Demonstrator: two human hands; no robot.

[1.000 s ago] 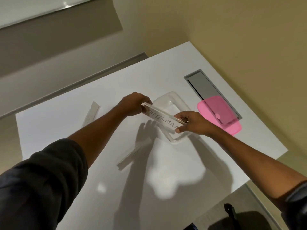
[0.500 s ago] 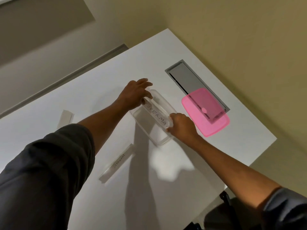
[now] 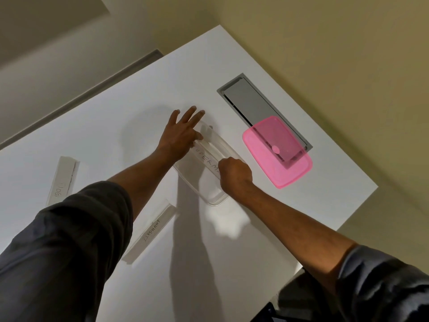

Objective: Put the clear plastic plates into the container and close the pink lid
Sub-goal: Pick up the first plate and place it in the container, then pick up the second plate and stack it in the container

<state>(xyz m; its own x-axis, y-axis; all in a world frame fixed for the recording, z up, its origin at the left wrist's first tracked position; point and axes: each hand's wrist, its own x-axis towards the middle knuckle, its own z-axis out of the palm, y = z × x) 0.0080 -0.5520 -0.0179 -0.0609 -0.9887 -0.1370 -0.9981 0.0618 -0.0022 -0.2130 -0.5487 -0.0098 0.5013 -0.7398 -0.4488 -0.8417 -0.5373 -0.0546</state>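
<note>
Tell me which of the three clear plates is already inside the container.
The plate with handwritten letters, held between both hands, sits in the container. The "ELEPHANT" plate and the third plate lie on the table.

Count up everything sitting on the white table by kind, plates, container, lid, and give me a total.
Clear plastic plates: 3, the "SUPERMAN" plate in the container, the "ELEPHANT" plate and a third plate on the table
Clear container: 1
Pink lid: 1, off the container, lying partly over the grey panel
Total: 5
</note>
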